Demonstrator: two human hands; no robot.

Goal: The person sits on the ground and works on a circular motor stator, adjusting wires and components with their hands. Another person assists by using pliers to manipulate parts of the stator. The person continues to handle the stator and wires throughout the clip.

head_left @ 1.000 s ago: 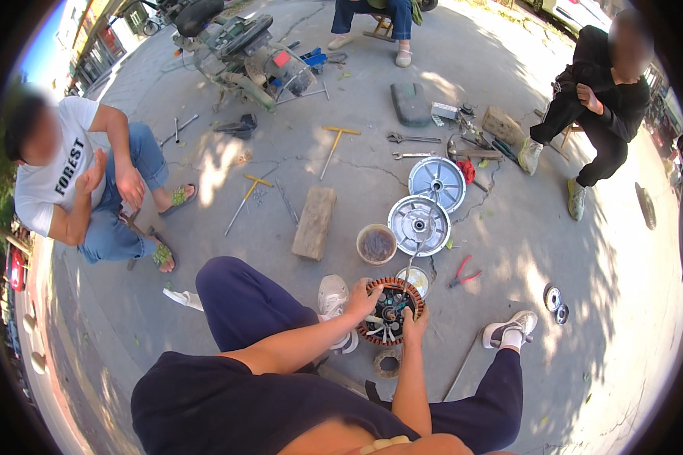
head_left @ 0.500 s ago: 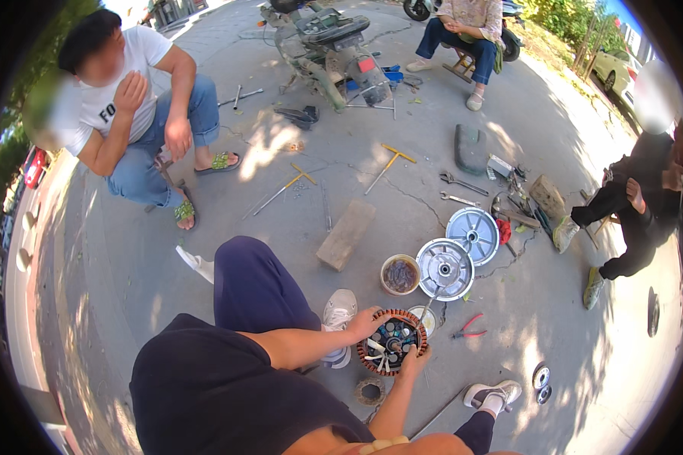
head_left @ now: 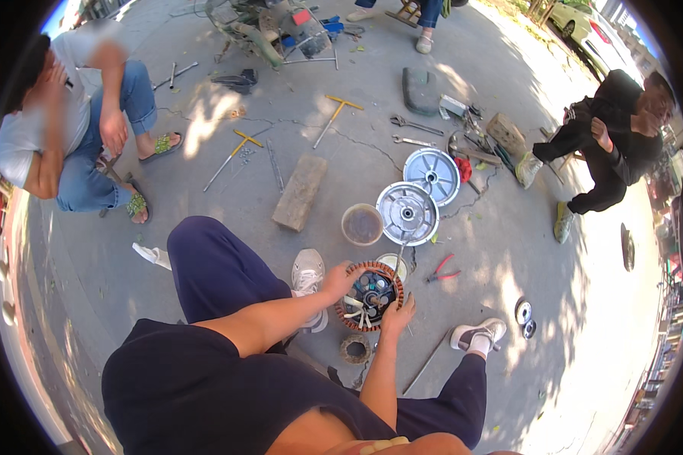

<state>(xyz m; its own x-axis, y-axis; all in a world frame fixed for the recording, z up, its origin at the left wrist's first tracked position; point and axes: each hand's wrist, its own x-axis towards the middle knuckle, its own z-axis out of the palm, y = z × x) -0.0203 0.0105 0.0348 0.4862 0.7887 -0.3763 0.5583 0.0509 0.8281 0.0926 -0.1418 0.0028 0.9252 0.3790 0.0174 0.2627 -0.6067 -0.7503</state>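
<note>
A round motor stator (head_left: pixel 372 301), ringed with copper windings and with several wires and white leads at its middle, is held between my two hands. My left hand (head_left: pixel 340 283) grips its upper left rim. My right hand (head_left: pixel 397 315) holds the lower right rim, its fingertips partly hidden by the edge. Just under the stator a worn brown ring (head_left: pixel 355 349) lies on the ground. Beyond its upper edge are a shallow pale dish (head_left: pixel 396 265) with a thin rod over it, and a silver motor cover (head_left: pixel 407 213) with a second silver cover (head_left: pixel 431 177) behind it.
Pliers with red handles (head_left: pixel 443 268) lie right of the stator. A tub of dark liquid (head_left: pixel 362 225) and a block (head_left: pixel 300 192) stand beyond. Yellow T-handle wrenches (head_left: pixel 338 121), spanners (head_left: pixel 416 125) and a partly stripped scooter (head_left: pixel 265 30) are farther off. Several people sit around.
My view has swung right and downward, so the scene sits farther left and higher in the picture. Both hands stay on the stator.
</note>
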